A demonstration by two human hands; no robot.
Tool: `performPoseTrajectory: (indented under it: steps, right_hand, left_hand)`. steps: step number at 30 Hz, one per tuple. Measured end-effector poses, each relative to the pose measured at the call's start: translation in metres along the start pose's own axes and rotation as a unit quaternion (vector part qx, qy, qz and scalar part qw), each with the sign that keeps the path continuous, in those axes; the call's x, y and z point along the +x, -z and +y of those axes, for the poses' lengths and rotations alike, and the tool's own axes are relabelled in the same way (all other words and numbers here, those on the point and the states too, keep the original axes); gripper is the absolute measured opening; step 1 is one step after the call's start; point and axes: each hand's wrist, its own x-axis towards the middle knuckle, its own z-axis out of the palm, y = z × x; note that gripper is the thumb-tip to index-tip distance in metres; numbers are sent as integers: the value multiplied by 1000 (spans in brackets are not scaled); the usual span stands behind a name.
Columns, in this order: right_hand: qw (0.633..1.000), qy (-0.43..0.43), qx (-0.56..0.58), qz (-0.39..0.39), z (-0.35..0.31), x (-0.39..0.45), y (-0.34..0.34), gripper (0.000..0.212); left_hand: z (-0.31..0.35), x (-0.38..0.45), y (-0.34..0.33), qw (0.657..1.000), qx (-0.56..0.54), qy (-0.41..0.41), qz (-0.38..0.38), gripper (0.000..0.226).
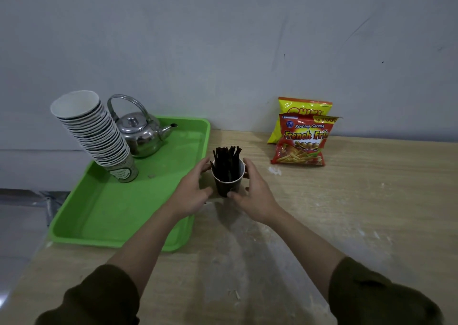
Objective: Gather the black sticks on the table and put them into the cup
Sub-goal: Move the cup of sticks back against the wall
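Observation:
A dark paper cup (227,187) stands upright on the wooden table (347,213), just right of the green tray. Several black sticks (226,161) stand bunched inside it, their tops above the rim. My left hand (192,190) curves around the cup's left side with fingers spread; whether it touches the cup I cannot tell. My right hand (252,193) cups the right side, thumb against the lower wall. No loose sticks show on the table.
A green tray (119,215) lies at the left with a leaning stack of paper cups (96,136) and a steel kettle (141,133). Two snack bags (301,136) lean on the wall at the back right. The table's left edge runs beside the tray.

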Motion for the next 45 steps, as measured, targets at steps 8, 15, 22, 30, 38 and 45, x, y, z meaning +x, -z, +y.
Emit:
performPoseTrajectory:
  steps: [8, 15, 22, 30, 38, 45]
  right_hand:
    - [998, -17, 54, 25, 16, 11, -15, 72]
    - [997, 13, 48, 58, 19, 56, -6, 67]
    - [994, 36, 20, 104, 30, 113, 7, 65]
    - [992, 4, 8, 129, 42, 143, 7, 68]
    - [992, -12, 14, 127, 48, 145, 9, 73]
    - [992, -27, 13, 122, 54, 150, 3, 68]
  left_hand:
    - [-3, 14, 5, 999, 36, -18, 1, 71]
    - [2, 54, 10, 997, 70, -43, -5, 65]
    - [8, 116, 8, 996, 64, -61, -9, 58]
    - [7, 153, 3, 994, 87, -68, -4, 59]
    - [2, 157, 0, 992, 108, -58, 0, 70]
    - [-4, 159, -1, 994, 92, -54, -1, 66]
